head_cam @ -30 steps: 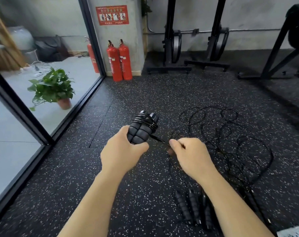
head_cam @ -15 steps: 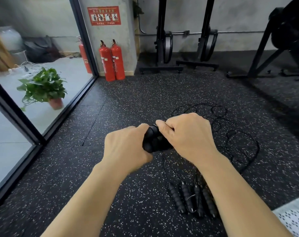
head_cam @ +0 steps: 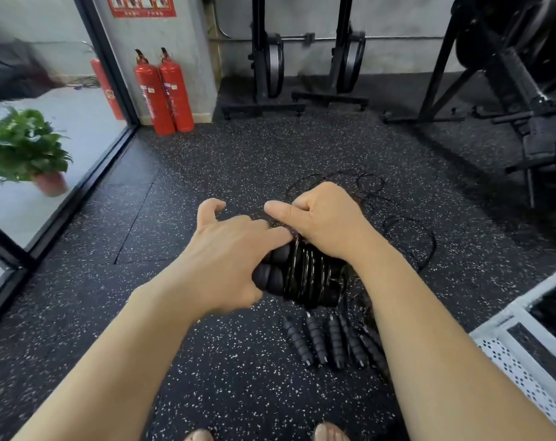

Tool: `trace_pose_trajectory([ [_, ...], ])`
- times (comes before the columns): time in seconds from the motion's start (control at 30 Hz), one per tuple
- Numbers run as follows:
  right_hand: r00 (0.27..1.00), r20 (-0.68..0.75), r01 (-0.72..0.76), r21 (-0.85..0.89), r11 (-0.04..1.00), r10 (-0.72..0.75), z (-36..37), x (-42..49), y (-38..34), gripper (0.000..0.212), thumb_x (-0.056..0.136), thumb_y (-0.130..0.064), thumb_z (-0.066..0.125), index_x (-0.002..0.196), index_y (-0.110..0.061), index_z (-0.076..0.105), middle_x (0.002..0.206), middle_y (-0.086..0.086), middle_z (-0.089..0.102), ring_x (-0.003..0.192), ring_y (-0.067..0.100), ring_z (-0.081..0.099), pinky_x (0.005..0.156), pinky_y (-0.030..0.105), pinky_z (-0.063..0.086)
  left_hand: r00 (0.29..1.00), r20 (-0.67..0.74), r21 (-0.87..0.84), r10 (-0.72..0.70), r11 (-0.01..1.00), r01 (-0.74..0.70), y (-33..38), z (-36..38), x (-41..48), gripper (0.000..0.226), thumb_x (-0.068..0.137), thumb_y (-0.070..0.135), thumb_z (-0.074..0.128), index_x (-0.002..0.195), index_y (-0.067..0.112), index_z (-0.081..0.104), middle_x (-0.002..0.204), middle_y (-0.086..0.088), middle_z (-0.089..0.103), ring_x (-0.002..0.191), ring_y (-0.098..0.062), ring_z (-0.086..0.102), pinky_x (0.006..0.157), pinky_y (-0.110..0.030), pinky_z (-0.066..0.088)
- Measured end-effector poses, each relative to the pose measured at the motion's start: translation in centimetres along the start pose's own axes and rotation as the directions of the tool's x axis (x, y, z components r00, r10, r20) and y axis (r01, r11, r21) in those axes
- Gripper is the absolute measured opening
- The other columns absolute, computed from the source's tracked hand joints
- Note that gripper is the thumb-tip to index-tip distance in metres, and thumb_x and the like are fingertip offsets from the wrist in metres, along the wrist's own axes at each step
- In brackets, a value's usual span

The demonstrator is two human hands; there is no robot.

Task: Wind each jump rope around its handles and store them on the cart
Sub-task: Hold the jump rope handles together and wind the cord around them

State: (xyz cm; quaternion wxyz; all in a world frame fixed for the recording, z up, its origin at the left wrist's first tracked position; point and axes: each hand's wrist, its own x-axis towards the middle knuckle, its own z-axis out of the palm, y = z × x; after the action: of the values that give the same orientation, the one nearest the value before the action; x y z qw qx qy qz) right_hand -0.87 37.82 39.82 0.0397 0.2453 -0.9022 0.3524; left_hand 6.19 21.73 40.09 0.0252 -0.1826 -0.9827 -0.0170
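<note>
Black foam handles, several of them, lay side by side on the speckled rubber floor on the near side of the wound jump rope, by my feet, with cords trailing off them. White perforated cart stood to the right of the wound jump rope, well apart.

Left hand gripped the paired handles of the wound jump rope from the left, index finger lifted clear. Right hand was curled over its far end, thumb out. I judged it pinched the cord's tail, though the cord under the fingers was hidden. Turns sat tight and glossy across the handles.

Beyond the wound jump rope, loose cord lay in overlapping loops on the floor. Farther off to the left, two red fire extinguishers stood against the wall.

Risk noted: if the tail was not tucked under a turn before I let go, the springy cord could unwind on the way to the cart. The loops beyond looked tangled, so pulling one rope could drag its neighbours.
</note>
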Motion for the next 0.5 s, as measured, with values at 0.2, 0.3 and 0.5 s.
trace_pose_trajectory([
  [0.2,0.960,0.234,-0.226,0.337,0.914,0.151,-0.9,-0.5,0.6,0.052,0.087,-0.049,0.064,0.060,-0.007,0.050,0.046,-0.002,0.029,0.041,0.012,0.026,0.043,0.021,0.026,0.996,-0.071,-0.121,0.061,0.990,-0.070,0.1,0.3,0.0,0.026,0.075,0.020,0.065,0.087,0.034,0.046,0.076,0.012,0.050,0.084,-0.005,0.049,0.113,-0.050,0.011],
  [0.3,0.948,0.258,-0.282,0.410,0.867,0.186,-1.3,-0.7,0.6,0.053,0.087,-0.047,0.064,0.053,-0.010,0.047,0.042,-0.006,0.039,0.036,0.007,0.033,0.042,0.015,0.033,0.994,-0.086,-0.145,0.064,0.987,-0.076,0.2,0.3,0.0,0.029,0.073,0.020,0.065,0.092,0.035,0.048,0.077,0.013,0.051,0.086,-0.002,0.049,0.113,-0.047,0.010],
  [0.5,0.884,0.377,-0.434,0.445,0.783,0.276,-0.8,-0.7,1.4,0.046,0.091,-0.041,0.062,0.072,0.001,0.061,0.054,0.000,0.057,0.047,0.011,0.052,0.047,0.015,0.044,0.988,-0.155,-0.366,0.015,0.928,-0.072,0.3,0.4,-0.2,0.040,0.063,0.027,0.059,0.102,0.037,0.054,0.082,0.012,0.057,0.086,-0.004,0.054,0.108,-0.041,0.016],
])
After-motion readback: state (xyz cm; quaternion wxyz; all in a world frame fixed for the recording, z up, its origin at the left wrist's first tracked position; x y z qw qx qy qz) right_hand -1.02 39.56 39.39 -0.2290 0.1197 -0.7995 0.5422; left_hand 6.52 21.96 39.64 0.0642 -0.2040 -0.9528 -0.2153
